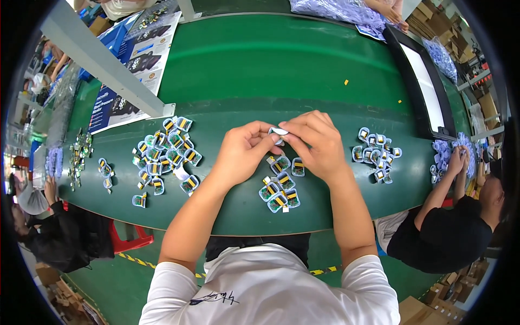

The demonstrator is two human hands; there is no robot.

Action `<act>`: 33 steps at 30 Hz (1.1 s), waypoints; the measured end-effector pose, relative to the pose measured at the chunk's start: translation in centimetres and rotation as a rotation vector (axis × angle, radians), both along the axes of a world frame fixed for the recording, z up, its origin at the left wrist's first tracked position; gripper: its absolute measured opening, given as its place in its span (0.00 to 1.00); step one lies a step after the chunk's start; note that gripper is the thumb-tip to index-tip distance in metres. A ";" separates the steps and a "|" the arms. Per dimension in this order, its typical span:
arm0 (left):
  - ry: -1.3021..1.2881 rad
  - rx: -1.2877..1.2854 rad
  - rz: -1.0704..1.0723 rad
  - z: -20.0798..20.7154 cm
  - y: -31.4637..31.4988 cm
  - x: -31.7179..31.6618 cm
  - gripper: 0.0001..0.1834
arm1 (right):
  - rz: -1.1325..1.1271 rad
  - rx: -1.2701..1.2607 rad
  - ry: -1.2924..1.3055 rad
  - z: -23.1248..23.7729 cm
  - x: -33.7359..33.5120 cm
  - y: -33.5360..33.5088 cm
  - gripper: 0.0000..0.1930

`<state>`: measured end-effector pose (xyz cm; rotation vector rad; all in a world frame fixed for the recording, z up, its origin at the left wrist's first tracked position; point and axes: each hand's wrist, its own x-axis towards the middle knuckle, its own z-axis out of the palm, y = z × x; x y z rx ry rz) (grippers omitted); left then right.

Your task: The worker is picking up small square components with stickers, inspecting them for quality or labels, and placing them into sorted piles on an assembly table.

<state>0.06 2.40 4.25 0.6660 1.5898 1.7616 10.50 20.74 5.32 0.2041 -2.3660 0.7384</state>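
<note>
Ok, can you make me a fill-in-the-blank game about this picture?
1. The table is coloured ____.
2. The nearest shirt is coloured ____.
3. The biggest pile lies to the ____ of the left hand and right hand, which hold a small part.

Missing words: green; white; left.

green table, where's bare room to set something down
Widest: the bright green surface between the grey post and black-framed panel, bar two yellow scraps. Smaller: dark table between the right board pile and near edge. Crowded: large left pile, and small pile between the forearms.
</note>
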 end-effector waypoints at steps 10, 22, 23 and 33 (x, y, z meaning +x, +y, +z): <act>0.644 -0.172 0.163 -1.2 -2.0 -0.9 0.12 | 0.276 -0.092 0.002 0.2 -0.9 -3.0 0.15; 0.624 0.204 0.167 -1.2 -2.0 -2.3 0.15 | -0.245 -0.145 -0.059 -2.5 -0.8 0.1 0.12; 0.600 0.202 0.172 -1.2 -2.1 -2.4 0.15 | -0.236 -0.166 -0.077 -2.5 -0.8 0.0 0.12; 0.529 0.190 0.136 -2.1 -2.1 -2.2 0.16 | -0.179 -0.199 -0.044 -2.4 -0.9 -1.1 0.13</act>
